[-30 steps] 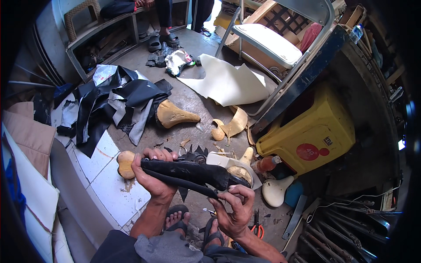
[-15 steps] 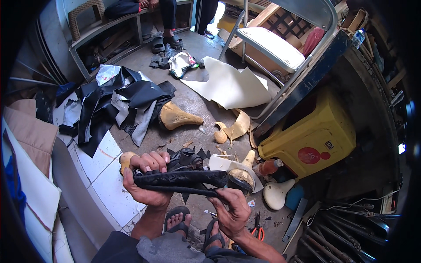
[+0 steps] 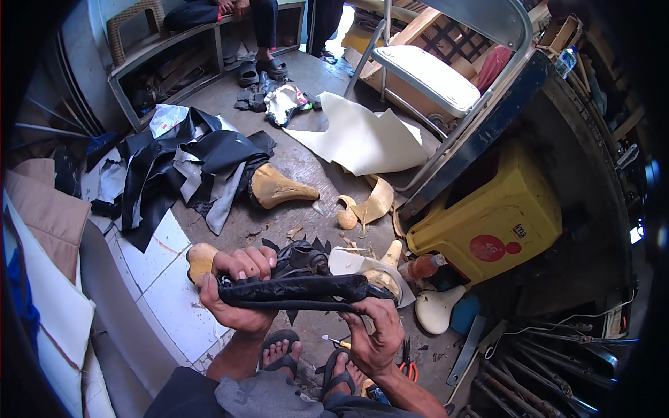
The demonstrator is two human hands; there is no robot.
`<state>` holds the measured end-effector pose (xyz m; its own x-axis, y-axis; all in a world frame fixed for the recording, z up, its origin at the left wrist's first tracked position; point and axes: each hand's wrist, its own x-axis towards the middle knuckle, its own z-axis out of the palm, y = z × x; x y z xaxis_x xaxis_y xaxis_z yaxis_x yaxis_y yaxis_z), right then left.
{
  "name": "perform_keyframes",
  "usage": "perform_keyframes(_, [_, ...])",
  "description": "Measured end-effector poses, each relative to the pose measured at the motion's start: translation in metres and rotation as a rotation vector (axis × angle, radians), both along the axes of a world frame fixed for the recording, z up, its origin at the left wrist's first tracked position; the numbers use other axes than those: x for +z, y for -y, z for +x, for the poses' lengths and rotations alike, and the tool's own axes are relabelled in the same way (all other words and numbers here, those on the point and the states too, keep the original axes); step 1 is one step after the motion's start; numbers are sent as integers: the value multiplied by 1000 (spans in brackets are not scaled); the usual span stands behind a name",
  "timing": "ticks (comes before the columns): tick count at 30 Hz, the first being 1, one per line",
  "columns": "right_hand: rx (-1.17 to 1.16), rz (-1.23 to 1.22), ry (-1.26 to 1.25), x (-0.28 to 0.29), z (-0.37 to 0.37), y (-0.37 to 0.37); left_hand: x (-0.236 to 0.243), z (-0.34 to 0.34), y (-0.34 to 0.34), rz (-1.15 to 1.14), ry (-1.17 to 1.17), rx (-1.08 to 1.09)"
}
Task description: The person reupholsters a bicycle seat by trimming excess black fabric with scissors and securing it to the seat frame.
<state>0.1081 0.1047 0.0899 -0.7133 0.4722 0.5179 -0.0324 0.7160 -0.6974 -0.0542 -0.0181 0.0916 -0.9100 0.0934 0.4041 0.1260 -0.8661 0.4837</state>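
My left hand (image 3: 237,292) is closed around the left end of a long black padded piece (image 3: 300,285). My right hand (image 3: 373,334) pinches the right end of the narrow black strip along its lower edge. Just beyond them lie dark jagged scraps (image 3: 301,252) and a tan foam shape (image 3: 201,258) at the left. To the right a cream saddle-shaped form (image 3: 391,254) rests in a curved white sheet (image 3: 343,259), beside an orange-brown bottle (image 3: 423,266). Orange-handled pliers (image 3: 411,369) lie on the floor by my right forearm.
A yellow stool (image 3: 488,230) lies tipped at the right, near metal frames (image 3: 536,362). Ahead are black material scraps (image 3: 195,153), a tan foam saddle (image 3: 275,187), a white sheet (image 3: 355,132) and a folding chair (image 3: 425,70). Another person's legs (image 3: 263,35) are at the back.
My left hand has shifted down and left, turning the black piece more level, with its fingers now showing over the top. My right hand still pinches the strip's end.
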Motion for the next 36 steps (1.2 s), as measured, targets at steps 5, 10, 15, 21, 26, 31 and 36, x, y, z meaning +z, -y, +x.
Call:
perform_keyframes(5, [-14,122,-53,4,5,-2,-8,3,1,10,-4,-19])
perform_keyframes(10, [-27,139,-45,4,9,-5,-8,6,0,-1,-38,-2])
perform_keyframes(15, [-58,128,-27,2,12,-5,-5,6,1,-37,-165,-22])
perform_keyframes(21, [-24,128,-64,4,10,-1,-3,5,11,-27,-193,-51])
perform_keyframes(26, [-37,29,-67,-4,6,1,-7,7,10,-25,-81,-71])
perform_keyframes(31, [64,-215,-79,-22,8,-1,-8,6,9,-13,-2,-89])
perform_keyframes(36, [186,-691,61,-10,7,-1,-12,11,13,-26,92,-94])
